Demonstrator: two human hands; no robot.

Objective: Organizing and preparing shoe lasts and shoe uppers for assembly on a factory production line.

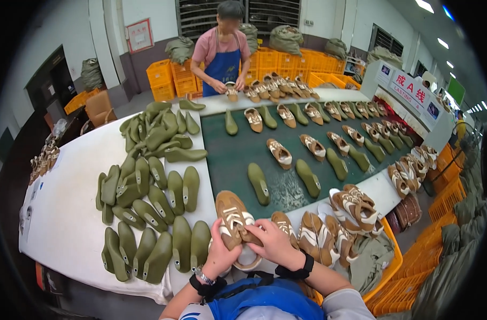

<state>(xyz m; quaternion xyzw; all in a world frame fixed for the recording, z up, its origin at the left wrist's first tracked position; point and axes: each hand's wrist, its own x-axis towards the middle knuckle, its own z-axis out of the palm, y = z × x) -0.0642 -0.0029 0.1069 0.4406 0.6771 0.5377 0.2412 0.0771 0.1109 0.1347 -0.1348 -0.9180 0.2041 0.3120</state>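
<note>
A brown sneaker [230, 205] with white stripes and laces is held over the table's near edge, toe pointing away from me. My left hand [222, 255] is closed around its left side. My right hand [275, 242] grips the shoe's opening on the right, its thumb and fingers at the collar. The white heel end shows below, between my hands. To the left stand several green shoe lasts [182, 242], the nearest close to my left hand. Beside my right hand sit more brown sneakers [315, 237] on the white table edge.
A green conveyor belt [227, 160] carries rows of sneakers and lasts. Green lasts pile up on the white table [67, 205] to the left. Across the belt, a person in a blue apron [222, 66] handles a sneaker. An orange crate [395, 256] with grey-green cloth stands at near right.
</note>
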